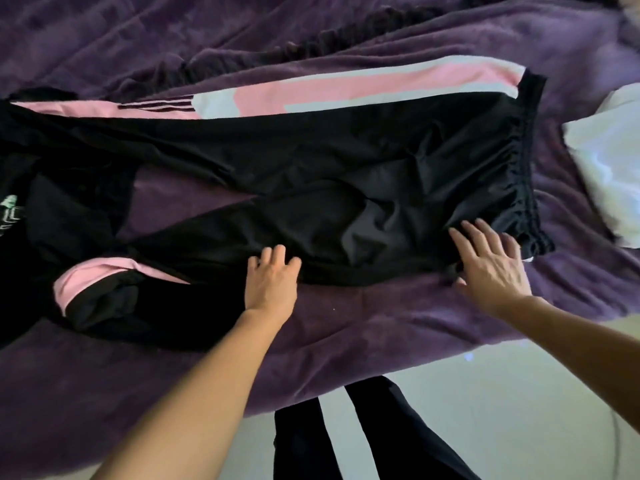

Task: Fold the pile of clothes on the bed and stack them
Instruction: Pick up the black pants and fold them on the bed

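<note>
Black track trousers (311,161) with pink and white side stripes lie spread flat across the purple bed cover (381,323), waistband to the right, legs to the left. My left hand (272,278) rests flat on the near leg's lower edge, fingers apart. My right hand (491,265) lies flat on the near corner of the waistband, fingers spread, thumb on the bed cover. Neither hand grips the cloth. The near leg's cuff at the left is folded over, showing pink.
A white cloth (609,161) lies on the bed at the right. More dark clothing (20,209) with a pale print sits at the left edge. A dark ruffled fabric (346,32) runs along the back. My legs (346,434) stand on pale floor below.
</note>
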Motion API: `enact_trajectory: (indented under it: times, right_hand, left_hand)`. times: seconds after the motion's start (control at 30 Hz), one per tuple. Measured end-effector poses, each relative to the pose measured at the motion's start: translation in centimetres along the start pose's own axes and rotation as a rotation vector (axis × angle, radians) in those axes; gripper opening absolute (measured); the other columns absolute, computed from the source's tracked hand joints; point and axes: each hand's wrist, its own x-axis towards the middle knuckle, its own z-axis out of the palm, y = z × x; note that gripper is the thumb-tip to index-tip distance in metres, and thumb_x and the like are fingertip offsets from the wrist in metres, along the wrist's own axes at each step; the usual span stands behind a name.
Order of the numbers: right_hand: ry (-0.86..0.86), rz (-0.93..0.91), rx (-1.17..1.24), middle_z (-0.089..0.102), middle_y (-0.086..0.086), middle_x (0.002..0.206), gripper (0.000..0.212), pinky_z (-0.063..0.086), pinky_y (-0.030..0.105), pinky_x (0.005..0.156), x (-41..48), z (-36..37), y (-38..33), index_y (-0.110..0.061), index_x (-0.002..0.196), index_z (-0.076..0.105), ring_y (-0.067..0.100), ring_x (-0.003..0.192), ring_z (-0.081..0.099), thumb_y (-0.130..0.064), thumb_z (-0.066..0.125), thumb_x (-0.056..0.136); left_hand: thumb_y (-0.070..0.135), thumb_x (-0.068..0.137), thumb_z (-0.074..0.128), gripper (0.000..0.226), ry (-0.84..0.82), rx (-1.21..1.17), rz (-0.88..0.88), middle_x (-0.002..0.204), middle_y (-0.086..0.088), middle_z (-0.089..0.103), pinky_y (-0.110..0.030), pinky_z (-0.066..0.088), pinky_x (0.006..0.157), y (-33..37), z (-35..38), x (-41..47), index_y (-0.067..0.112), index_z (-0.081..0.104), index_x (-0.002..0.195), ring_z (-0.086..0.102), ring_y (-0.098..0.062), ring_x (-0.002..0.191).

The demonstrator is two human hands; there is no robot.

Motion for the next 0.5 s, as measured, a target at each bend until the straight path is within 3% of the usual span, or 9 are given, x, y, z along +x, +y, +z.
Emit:
enact_trajectory:
  times: [0.07,0.13,0.17,0.23,0.37,0.43,0.5]
  right_hand:
    - [-0.129,0.184,-0.06,0.024,0.007,0.158,0.089,0.016,0.049,0.111,-0.7,0.7,2.7,-0.015,0.151,0.028,0.026,0.147,0.015,-0.035,0.071,0.076]
    - [0.0,0.25,0.027,0.045,0.006,0.148,0.053,0.023,0.048,0.107,-1.1,1.4,4.8,-0.013,0.137,0.051,0.025,0.141,0.033,-0.023,0.062,0.086]
    - [0.098,0.271,0.091,0.06,0.009,0.132,0.035,0.028,0.047,0.101,-1.4,1.4,5.6,-0.012,0.121,0.064,0.027,0.131,0.047,-0.019,0.059,0.087]
    - [0.202,0.308,0.148,0.071,0.011,0.101,0.02,0.034,0.044,0.089,-2.5,1.0,7.2,-0.01,0.093,0.07,0.03,0.107,0.063,-0.021,0.056,0.082]
    - [0.115,0.315,0.14,0.071,0.009,0.089,0.008,0.036,0.041,0.081,-5.3,0.7,9.0,-0.009,0.079,0.069,0.031,0.093,0.064,-0.007,0.061,0.077]
    - [0.105,0.31,0.17,0.072,0.011,0.087,0.006,0.041,0.044,0.081,-5.8,0.3,9.4,-0.006,0.08,0.07,0.033,0.092,0.064,-0.005,0.067,0.075]
    - [0.17,0.321,0.211,0.069,0.012,0.081,0.016,0.04,0.044,0.079,-5.2,-0.9,10.1,-0.006,0.08,0.067,0.035,0.085,0.062,-0.017,0.055,0.079]
  left_hand:
    - [0.02,0.093,0.05,0.017,0.03,-0.031,0.043,0.114,-0.001,0.053,-0.037,0.036,0.087,-0.1,-0.1,0.4,0.021,0.06,0.107,0.048,-0.024,0.108]
    - [0.013,0.091,0.052,0.01,0.097,-0.158,0.09,0.1,-0.007,0.062,-0.04,0.041,0.081,-0.2,-0.5,0.2,0.012,0.058,0.099,0.057,-0.028,0.096]
    - [0.01,0.089,0.054,0.008,0.126,-0.215,0.098,0.091,-0.011,0.065,-0.042,0.043,0.076,-0.2,-0.6,-0.1,0.007,0.056,0.096,0.06,-0.032,0.088]
    - [0.012,0.091,0.052,0.014,0.098,-0.189,0.15,0.088,-0.014,0.066,-0.041,0.046,0.069,-0.2,-0.7,-1.0,0.004,0.052,0.102,0.063,-0.033,0.082]
    - [0.047,0.091,0.044,0.045,-0.144,-0.046,0.296,0.107,-0.002,0.062,-0.036,0.044,0.073,0.6,-0.4,-3.1,0.018,0.044,0.125,0.062,-0.025,0.098]
    - [0.044,0.087,0.051,0.047,-0.202,0.01,0.287,0.112,0.001,0.059,-0.037,0.045,0.079,0.8,-0.7,-2.9,0.022,0.043,0.128,0.06,-0.023,0.104]
    - [0.027,0.083,0.058,0.035,-0.113,-0.071,0.214,0.106,0.001,0.064,-0.037,0.047,0.074,0.0,-1.9,-2.0,0.022,0.053,0.117,0.063,-0.026,0.097]
